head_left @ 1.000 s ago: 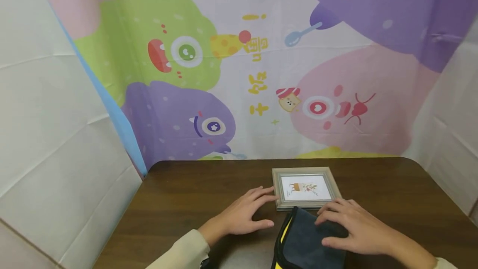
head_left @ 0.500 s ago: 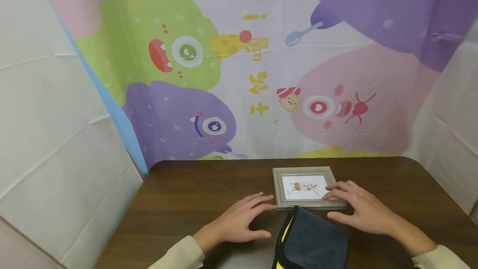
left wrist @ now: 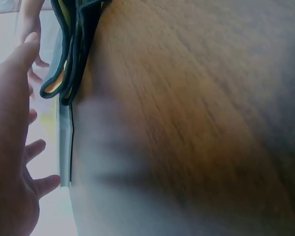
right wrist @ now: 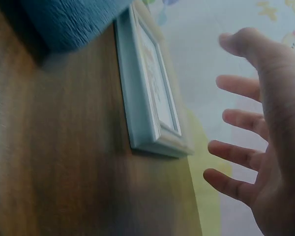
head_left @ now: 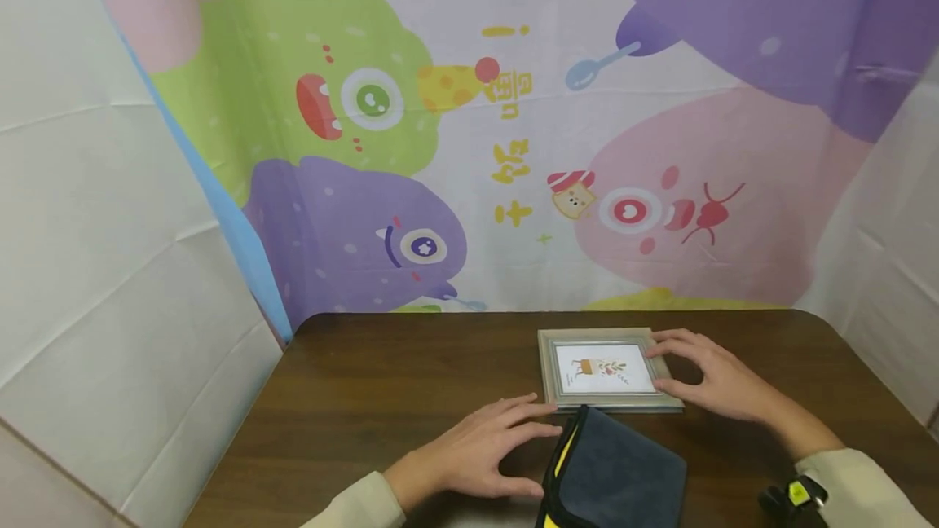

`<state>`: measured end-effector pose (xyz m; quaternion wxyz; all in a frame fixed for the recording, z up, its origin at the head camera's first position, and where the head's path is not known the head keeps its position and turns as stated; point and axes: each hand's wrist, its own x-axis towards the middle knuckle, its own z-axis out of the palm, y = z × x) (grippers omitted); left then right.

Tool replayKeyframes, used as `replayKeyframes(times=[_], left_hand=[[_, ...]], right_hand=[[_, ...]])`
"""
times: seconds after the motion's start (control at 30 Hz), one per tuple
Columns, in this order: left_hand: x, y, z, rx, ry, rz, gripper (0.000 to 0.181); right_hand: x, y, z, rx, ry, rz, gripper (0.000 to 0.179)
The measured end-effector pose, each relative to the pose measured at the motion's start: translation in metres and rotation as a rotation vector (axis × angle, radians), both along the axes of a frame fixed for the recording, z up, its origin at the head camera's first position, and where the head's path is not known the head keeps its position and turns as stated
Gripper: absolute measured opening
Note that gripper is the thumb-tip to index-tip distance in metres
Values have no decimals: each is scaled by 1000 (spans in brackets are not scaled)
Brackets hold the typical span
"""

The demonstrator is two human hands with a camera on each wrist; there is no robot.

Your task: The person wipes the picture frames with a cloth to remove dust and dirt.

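Note:
A picture frame (head_left: pixel 605 369) with a pale border and a small plant drawing lies flat on the wooden table (head_left: pixel 396 357). In front of it sits a folded dark grey cloth (head_left: pixel 623 471), black-edged with yellow inside. My right hand (head_left: pixel 715 377) hovers over the picture frame's right edge, fingers spread; the right wrist view shows a gap between these fingers and the frame (right wrist: pixel 157 88). My left hand (head_left: pixel 487 446) is beside the cloth's left edge, its fingers loosely extended and holding nothing. The left wrist view shows the cloth's folded layers (left wrist: pixel 71 54) beyond the thumb.
A printed cartoon curtain (head_left: pixel 513 129) hangs behind the table's back edge. White panels (head_left: pixel 110 226) stand on both sides. A black strap with a yellow-green patch (head_left: pixel 798 493) is at my right wrist.
My right hand has moved from over the cloth, across the picture frame, to its right edge. My left hand has come nearer and closer to the cloth's left edge.

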<state>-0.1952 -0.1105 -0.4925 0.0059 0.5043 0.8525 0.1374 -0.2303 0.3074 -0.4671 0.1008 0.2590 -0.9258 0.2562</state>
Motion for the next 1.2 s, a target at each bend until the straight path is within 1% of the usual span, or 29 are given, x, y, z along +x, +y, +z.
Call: replayKeyframes(times=[0.13, 0.23, 0.33, 0.5, 0.57, 0.63, 0.7, 0.8, 0.9, 1.0, 1.07, 1.2], left_hand=[[2, 2, 1, -3, -12, -45, 73], [3, 6, 1, 1, 0, -78, 73], [6, 10, 2, 5, 34, -110, 73], [9, 17, 3, 6, 85, -156, 75], [10, 20, 4, -8, 100, -166, 76], [11, 23, 4, -28, 98, -174, 76], [12, 26, 5, -49, 71, -185, 76], [15, 30, 6, -70, 11, -216, 76], [18, 34, 8, -95, -5, -250, 78], [23, 39, 10, -134, 25, -266, 78], [25, 42, 11, -162, 58, -273, 76], [27, 48, 10, -197, 85, -283, 76]], right_hand=[[-10, 5, -3, -9, -10, 16, 42], [-17, 8, -6, -27, -12, 22, 40], [-25, 13, -12, -45, -12, 22, 38], [-36, 21, -20, -44, -18, 20, 35], [-40, 22, -23, -44, -28, 14, 34], [-43, 24, -27, -52, -42, 4, 32], [-45, 25, -30, -60, -60, 0, 29], [-48, 26, -35, -68, -89, 5, 27], [-49, 26, -38, -67, -101, 14, 26], [-52, 25, -41, -59, -105, 23, 27], [-53, 25, -44, -57, -102, 34, 27], [-56, 26, -49, -60, -83, 51, 27]])
